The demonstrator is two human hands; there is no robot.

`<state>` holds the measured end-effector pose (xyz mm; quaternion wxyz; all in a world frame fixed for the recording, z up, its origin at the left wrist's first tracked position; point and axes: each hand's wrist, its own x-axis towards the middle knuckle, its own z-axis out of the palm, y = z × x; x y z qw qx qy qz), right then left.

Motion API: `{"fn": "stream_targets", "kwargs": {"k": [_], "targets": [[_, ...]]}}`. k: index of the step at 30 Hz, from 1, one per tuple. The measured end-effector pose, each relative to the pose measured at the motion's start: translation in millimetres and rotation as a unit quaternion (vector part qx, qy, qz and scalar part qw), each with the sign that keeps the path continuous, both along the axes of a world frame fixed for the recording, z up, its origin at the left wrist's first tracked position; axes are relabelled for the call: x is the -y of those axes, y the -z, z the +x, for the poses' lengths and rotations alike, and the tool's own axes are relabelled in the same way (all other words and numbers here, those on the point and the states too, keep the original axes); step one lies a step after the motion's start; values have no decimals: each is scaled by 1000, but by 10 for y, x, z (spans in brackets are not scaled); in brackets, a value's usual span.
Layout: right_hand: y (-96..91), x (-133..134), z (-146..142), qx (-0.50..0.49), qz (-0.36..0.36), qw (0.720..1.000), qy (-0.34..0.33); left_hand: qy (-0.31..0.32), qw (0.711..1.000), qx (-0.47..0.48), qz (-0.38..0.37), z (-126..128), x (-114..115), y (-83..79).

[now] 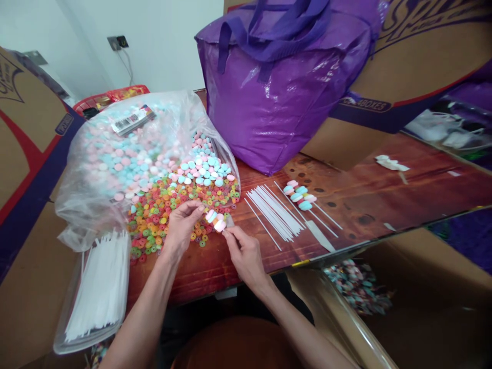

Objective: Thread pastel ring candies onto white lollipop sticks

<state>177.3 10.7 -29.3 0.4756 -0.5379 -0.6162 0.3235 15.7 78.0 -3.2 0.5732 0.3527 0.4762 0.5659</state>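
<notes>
Over the front of the table I hold a candy skewer [216, 219] with pink, white and pale blue marshmallow-like sweets on it. My left hand [183, 219] is closed in a pinch at its upper left end; whether a small sweet is also between those fingertips is hidden. My right hand [246, 253] pinches the lower right end. Under and behind my left hand spreads a heap of fruit-coloured ring sweets [161, 212]. Pastel round sweets [205, 169] spill beyond them from a clear plastic bag [92, 138].
Right of my hands lie loose white sticks [274, 212] and a few filled skewers [300, 195]. A tub of white sticks [98, 287] stands front left. A purple bag [277, 92] and cardboard boxes [434, 61] rise behind. An open carton [423, 287] sits below the table's right edge.
</notes>
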Motion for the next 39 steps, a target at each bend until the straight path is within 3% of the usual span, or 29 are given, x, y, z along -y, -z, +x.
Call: {"fn": "stream_targets", "kwargs": {"k": [8,21,25,28,30,32,34,37,39], "targets": [[3,37,-32,-3,14,1000,-15,19,990,114,-74,12,38,-24],[23,75,-161,-77,-25,997,-6,52,982,150,-106,271,190,34],[37,-36,-47,-94,-41,994,21,51,994,69,-72,318,55,7],[42,-144,90,-77,-47,996,28,49,990,-128,13,294,-252,-53],[60,-187,161,-67,-47,996,37,28,939,-334,81,270,-505,-98],[88,-197,195,-63,-50,996,46,20,836,-536,114,260,-730,-129],[113,-182,199,-56,-52,996,49,44,728,-676,107,274,-877,-136],[125,-159,182,-43,-48,997,43,87,621,-774,88,313,-934,-114],[122,-159,176,-43,-45,997,40,90,593,-795,92,320,-901,-89]]}}
